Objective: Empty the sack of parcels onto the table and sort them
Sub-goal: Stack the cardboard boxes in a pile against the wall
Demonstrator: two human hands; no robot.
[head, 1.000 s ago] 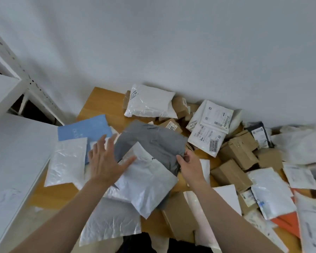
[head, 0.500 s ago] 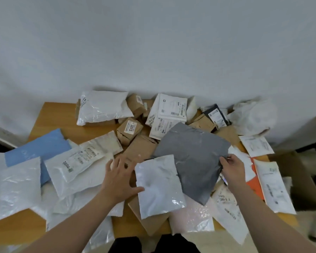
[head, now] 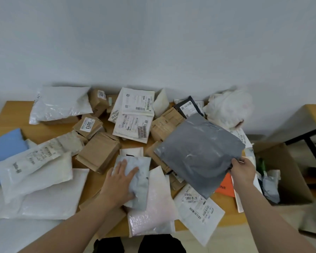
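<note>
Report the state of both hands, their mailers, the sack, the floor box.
left hand: open, flat on small white mailer
right hand: grips grey mailer by its corner
grey mailer: lifted, tilted over pile
white sack: crumpled, by the wall
cardboard box: open, bags inside

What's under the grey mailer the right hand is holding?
Poking out beneath the grey mailer, gripped by the right hand: an orange envelope, a white labelled mailer and a brown box. Its middle hides the rest.

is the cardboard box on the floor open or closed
Open: the cardboard box has an uncovered top, and crumpled bags lie visible inside it.
</note>
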